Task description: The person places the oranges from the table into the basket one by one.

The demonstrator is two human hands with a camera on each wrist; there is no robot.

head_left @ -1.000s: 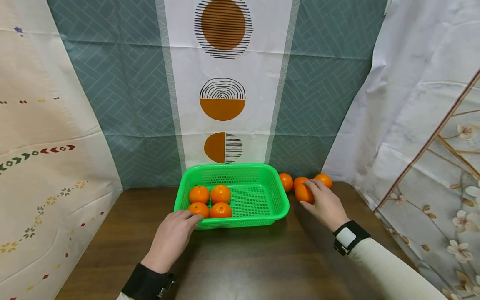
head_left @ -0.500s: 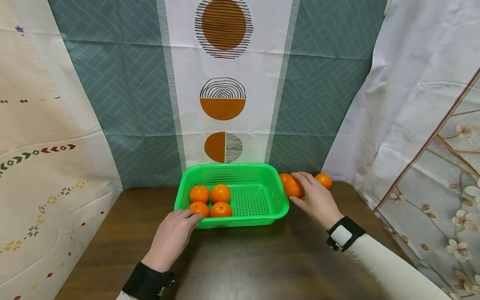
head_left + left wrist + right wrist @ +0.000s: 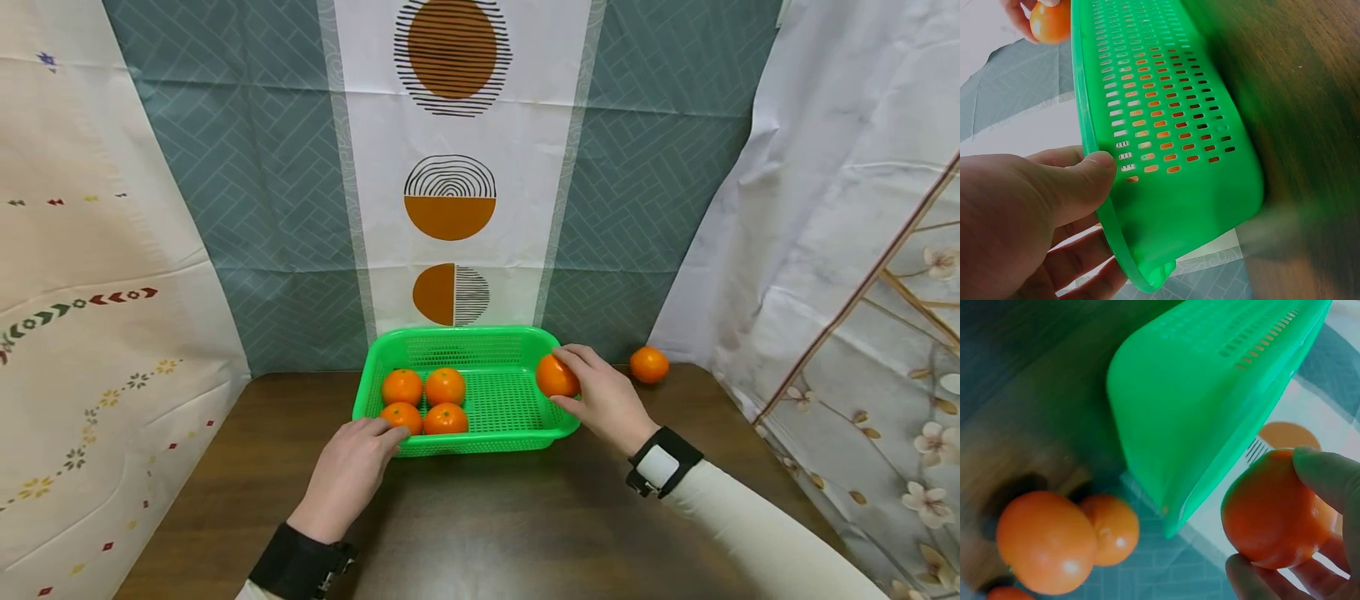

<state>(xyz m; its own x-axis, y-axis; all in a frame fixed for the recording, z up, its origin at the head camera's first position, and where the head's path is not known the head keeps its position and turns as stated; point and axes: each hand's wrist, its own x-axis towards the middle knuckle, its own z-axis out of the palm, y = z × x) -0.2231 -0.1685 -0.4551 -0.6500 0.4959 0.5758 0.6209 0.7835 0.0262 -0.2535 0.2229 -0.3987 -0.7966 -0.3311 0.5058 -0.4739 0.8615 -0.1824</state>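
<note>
The left hand [image 3: 351, 468] pinches the rim of the basket [image 3: 495, 443], thumb outside, as far as I can see from here. Just beyond those fingers sit 4 oranges [image 3: 446, 387], inside. Farther right, over the basket's right end, the right hand [image 3: 606, 402] pinches the held orange [image 3: 556, 377] between thumb and fingers. Right of them, 3 loose oranges [image 3: 1045, 542] lie on the table [image 3: 480, 517].

- Basket [image 3: 487, 446]: on counter [image 3: 510, 525], before hanging cloth [image 3: 292, 183].
- Four fruits [image 3: 446, 387]: in basket's left half, two behind two.
- Held fruit [image 3: 556, 377]: in right hand [image 3: 609, 402], at basket's right end.
- Left hand [image 3: 349, 468]: on basket's front-left rim.
- Loose fruits [image 3: 1046, 542]: right of basket.
</note>
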